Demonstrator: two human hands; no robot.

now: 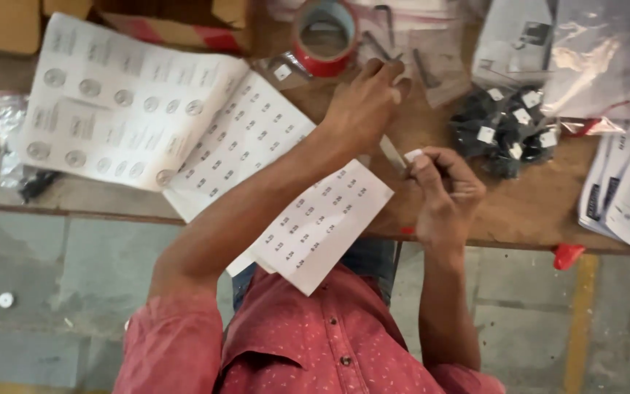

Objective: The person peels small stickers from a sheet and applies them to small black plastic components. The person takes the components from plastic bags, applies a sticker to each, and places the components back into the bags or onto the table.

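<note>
My left hand (364, 106) reaches across the wooden table (526, 208), its fingers curled down on a small clear bag (392, 152) whose thin end sticks out toward my right hand. My right hand (442, 193) pinches a small white label (413, 155) at that end of the bag. A white sheet of printed stickers (322, 219) lies under my left forearm and hangs over the table's near edge. Two more sticker sheets, one with small labels (246, 135) and one with round ones (118, 102), lie to the left.
A red tape roll (326, 36) stands beyond my left hand, beside clear bags of metal hex keys (410, 51). A heap of black parts with white labels (508, 128) sits right of my hands. Plastic bags (607, 58), papers (628, 193) and cardboard boxes (1, 25) line the edges.
</note>
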